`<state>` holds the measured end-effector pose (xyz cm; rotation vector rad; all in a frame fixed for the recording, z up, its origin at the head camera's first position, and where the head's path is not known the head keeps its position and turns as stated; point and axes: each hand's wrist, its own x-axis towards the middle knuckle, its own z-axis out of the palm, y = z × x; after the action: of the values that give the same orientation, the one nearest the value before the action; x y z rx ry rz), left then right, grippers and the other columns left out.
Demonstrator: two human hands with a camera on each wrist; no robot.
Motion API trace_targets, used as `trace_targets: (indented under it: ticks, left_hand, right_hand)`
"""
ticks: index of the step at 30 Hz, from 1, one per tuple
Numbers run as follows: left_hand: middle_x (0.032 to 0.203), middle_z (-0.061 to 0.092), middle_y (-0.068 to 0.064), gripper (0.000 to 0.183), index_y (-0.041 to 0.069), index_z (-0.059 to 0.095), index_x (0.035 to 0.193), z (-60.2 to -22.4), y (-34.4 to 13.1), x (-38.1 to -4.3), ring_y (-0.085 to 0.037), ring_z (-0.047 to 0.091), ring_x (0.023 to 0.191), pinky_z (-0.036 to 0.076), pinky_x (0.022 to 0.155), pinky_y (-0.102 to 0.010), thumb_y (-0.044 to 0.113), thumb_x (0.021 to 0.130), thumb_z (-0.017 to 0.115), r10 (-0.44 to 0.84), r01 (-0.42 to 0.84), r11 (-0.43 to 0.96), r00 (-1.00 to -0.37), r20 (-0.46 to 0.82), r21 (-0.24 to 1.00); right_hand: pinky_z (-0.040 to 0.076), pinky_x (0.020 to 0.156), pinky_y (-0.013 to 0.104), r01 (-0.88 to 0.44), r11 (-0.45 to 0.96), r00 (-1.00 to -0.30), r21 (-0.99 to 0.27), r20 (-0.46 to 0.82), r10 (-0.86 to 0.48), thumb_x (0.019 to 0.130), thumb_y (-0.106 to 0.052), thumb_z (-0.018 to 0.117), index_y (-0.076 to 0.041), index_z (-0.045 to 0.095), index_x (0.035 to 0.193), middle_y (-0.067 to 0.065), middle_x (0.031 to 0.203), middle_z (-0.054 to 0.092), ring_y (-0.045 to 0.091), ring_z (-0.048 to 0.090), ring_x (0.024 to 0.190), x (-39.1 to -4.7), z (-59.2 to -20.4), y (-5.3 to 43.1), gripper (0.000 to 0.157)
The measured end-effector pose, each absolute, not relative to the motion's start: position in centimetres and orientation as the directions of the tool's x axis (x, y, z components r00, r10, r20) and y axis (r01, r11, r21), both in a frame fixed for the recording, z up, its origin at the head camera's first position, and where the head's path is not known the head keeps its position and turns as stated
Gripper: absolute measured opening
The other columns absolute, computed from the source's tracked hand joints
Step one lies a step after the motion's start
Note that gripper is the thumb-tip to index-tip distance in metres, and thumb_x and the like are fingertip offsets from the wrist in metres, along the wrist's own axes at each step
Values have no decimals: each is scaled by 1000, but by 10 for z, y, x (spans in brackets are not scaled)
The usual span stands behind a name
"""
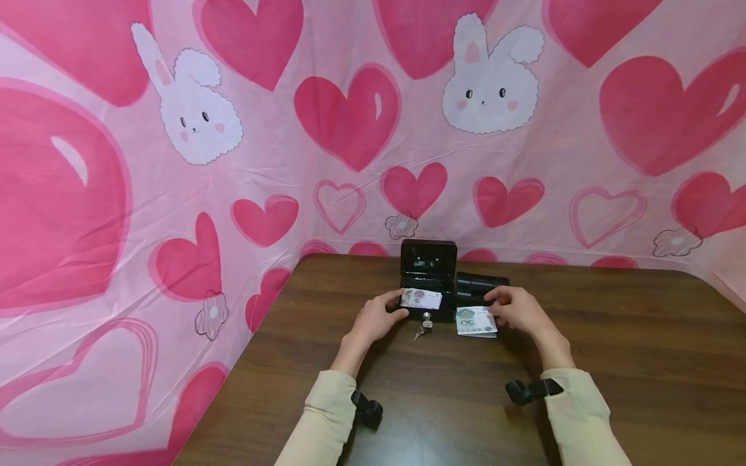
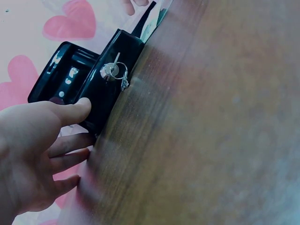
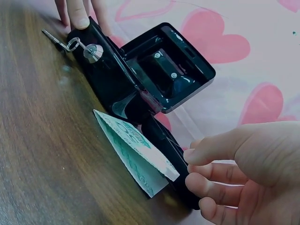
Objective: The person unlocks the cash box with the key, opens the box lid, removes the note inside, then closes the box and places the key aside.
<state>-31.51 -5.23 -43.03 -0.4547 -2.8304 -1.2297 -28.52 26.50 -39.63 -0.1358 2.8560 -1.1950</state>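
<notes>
A small black cash box (image 1: 428, 249) stands on the table with its lid raised. Banknotes (image 1: 421, 298), a purple-tinted 5 on top, lie in its body. My left hand (image 1: 375, 318) grips the box's left end, thumb on the front face and fingers around the side, as the left wrist view shows (image 2: 35, 152). A key ring (image 2: 124, 77) hangs from the front lock (image 3: 93, 53). Right of the box lies a folded green 50 banknote (image 1: 473, 320), its halves parted. My right hand (image 1: 520, 312) hovers at its right end, fingers loosely bent and slightly apart from the paper (image 3: 140, 150).
A long black tray-like piece (image 1: 482, 285) lies against the box's right side, behind the green note. The brown wooden table (image 1: 443, 401) extends toward me and to both sides. A pink cloth (image 1: 350, 39) with hearts and rabbits hangs behind the table's back edge.
</notes>
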Motion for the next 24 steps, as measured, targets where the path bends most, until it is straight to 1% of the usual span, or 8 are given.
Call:
trace_targets:
  ticks: [13, 18, 24]
  left_hand:
    - [134, 64, -11, 53, 25, 55, 144, -429, -54, -313, -30, 59, 123, 44, 104, -53, 37, 94, 68, 259, 271, 652, -957, 128, 708]
    - [134, 64, -11, 53, 24, 55, 144, -429, -54, -312, -30, 59, 123, 44, 103, -54, 36, 94, 68, 258, 268, 645, -958, 127, 716]
    - [133, 65, -11, 53, 25, 55, 144, -429, -54, -313, -30, 60, 122, 45, 103, -53, 36, 94, 68, 254, 269, 650, -958, 130, 710]
  right_hand:
    - [50, 62, 32, -79, 696, -995, -713, 16, -96, 95, -12, 60, 2, 63, 121, 16, 95, 63, 23, 64, 73, -282, -393, 259, 29]
    - [50, 63, 31, -91, 695, -994, -713, 28, -102, 96, -13, 59, 1, 63, 122, 17, 97, 63, 23, 63, 73, -282, -391, 258, 29]
    - [49, 62, 31, -120, 693, -992, -711, 60, -111, 97, -12, 58, 1, 64, 122, 18, 95, 64, 23, 60, 70, -282, -390, 255, 29]
